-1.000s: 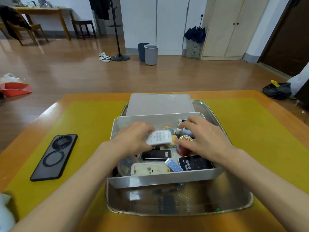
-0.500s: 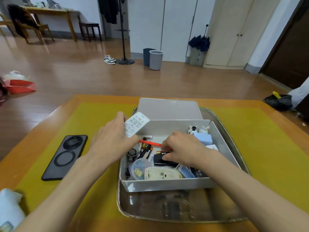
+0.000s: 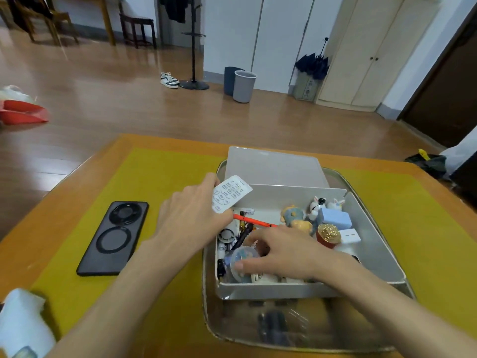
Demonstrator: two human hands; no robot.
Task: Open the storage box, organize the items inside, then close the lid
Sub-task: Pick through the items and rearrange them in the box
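The storage box (image 3: 304,244) sits open in the tray (image 3: 284,329) on the bench; your left hand (image 3: 191,218) pinches the white remote (image 3: 230,193) over its left wall. Right hand (image 3: 284,250) rests relaxed on the clutter: clear a flat slot, then lay the remote down.

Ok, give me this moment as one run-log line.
stage: sorting | box: open, lid behind | left hand: holds white remote at box's left edge | right hand: inside box, on round clear case
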